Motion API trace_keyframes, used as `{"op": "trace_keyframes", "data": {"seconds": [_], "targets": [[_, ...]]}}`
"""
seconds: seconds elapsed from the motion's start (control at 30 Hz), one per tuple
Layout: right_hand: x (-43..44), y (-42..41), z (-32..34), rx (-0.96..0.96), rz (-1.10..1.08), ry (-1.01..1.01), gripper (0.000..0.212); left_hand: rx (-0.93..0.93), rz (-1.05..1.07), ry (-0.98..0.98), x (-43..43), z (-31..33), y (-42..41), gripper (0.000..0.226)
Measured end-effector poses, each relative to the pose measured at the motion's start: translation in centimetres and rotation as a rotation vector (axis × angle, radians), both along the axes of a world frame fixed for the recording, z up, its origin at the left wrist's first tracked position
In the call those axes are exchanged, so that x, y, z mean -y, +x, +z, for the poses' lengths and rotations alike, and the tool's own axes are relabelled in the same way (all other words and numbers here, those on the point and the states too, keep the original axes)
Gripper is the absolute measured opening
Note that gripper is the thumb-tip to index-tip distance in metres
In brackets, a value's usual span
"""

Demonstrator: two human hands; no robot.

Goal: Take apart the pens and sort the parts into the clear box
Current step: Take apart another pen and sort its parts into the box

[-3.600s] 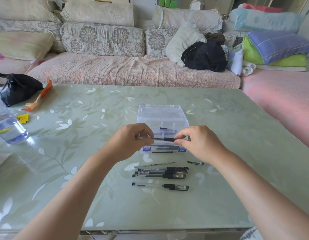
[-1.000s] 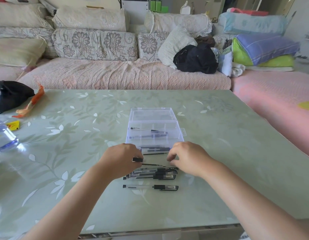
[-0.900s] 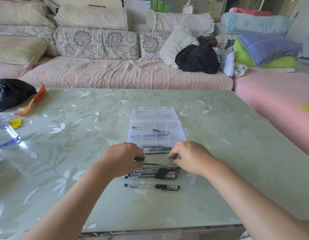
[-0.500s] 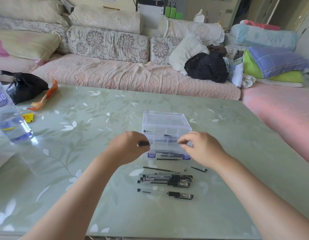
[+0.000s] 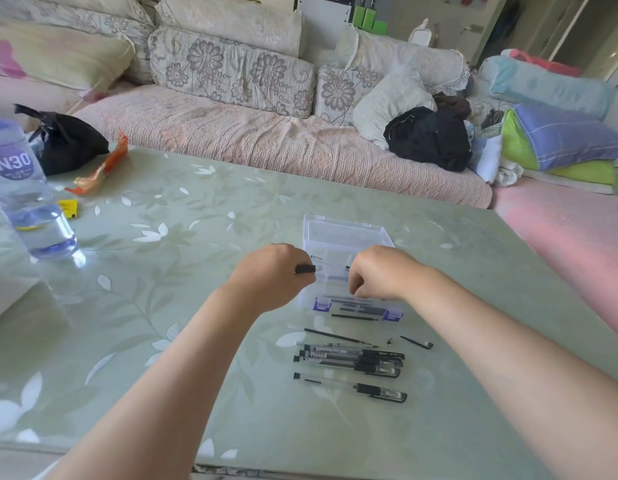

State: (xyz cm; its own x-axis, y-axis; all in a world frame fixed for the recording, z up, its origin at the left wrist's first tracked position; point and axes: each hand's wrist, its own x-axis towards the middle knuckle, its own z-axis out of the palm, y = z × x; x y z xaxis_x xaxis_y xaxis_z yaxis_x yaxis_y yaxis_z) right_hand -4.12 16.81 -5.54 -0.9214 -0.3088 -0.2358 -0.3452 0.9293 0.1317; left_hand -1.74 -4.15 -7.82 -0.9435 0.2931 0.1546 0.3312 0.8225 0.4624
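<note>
Pale green floral tabletop fronts a sofa, with a water bottle and a black bag at its far left. Nearer the middle, the left hand is curled, its fingers pinching a black pen part whose end pokes out toward the clear box. The box sits open at the centre, with dark parts already lying in its near compartment. Over that box hangs the right hand, fingers bent downward. Whether they grip anything I cannot tell. On the near side lie a loose refill, a clip to its right, and the whole pens, just beside one another.

This looks like the sorting step for one dismantled pen. The next move likely calls for dropping the held part into its matching compartment, then gathering the refill and clip before starting another pen.
</note>
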Motion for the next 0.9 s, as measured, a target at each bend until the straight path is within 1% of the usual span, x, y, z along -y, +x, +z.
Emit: {"op": "trace_keyframes", "data": {"seconds": [0.23,0.37,0.5,0.67,0.8,0.9], "targets": [[-0.4,-0.4,-1.6,-0.094,0.022,0.047,0.018,0.002,-0.003,-0.015,0.0,0.1,0.0,0.021],[-0.6,-0.2,-1.5,-0.077,0.021,0.019,0.018,0.03,0.003,0.015,0.0,0.1,0.1,0.019],[-1.4,0.6,-0.7,-0.149,-0.004,-0.082,0.018,0.079,0.005,0.039,0.0,0.1,0.2,0.016],[-3.0,3.0,0.0,-0.3,-0.072,-0.25,0.011,0.038,0.012,0.03,0.0,0.0,0.2,0.014],[-4.0,5.8,-1.1,-0.397,-0.091,-0.363,0.01,0.031,0.003,0.028,-0.3,-0.1,0.6,0.011],[-4.7,6.9,-1.6,-0.409,-0.115,-0.419,0.008,0.08,-0.032,0.039,-0.8,0.0,1.0,0.01]]}}
